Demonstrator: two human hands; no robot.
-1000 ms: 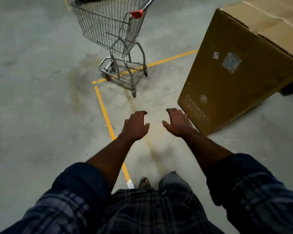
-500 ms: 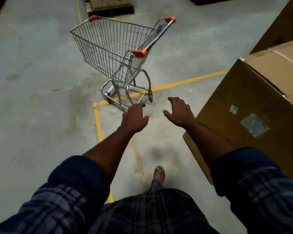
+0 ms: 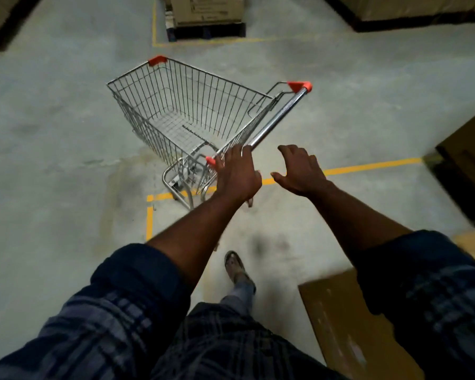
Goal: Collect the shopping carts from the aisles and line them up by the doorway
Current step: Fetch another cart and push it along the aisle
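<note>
An empty wire shopping cart [image 3: 187,116] with red corner caps stands on the concrete floor, its basket pointing away to the left. Its chrome handle bar [image 3: 279,115] runs diagonally from a red cap at the far right down toward me. My left hand [image 3: 237,174] sits on the near end of that bar, fingers curled over it beside the near red cap. My right hand [image 3: 299,170] hovers just right of the bar with fingers spread, touching nothing.
Yellow floor lines [image 3: 368,165] cross under the cart. A large cardboard box [image 3: 348,319] lies at my lower right, with another dark box [image 3: 466,165] at the right edge. Boxes on a pallet [image 3: 206,15] stand beyond the cart. My foot [image 3: 235,266] is stepping forward.
I have walked up to the cart. My left hand went from hanging free in front of it to resting on the handle's near end. The right hand rose beside the bar.
</note>
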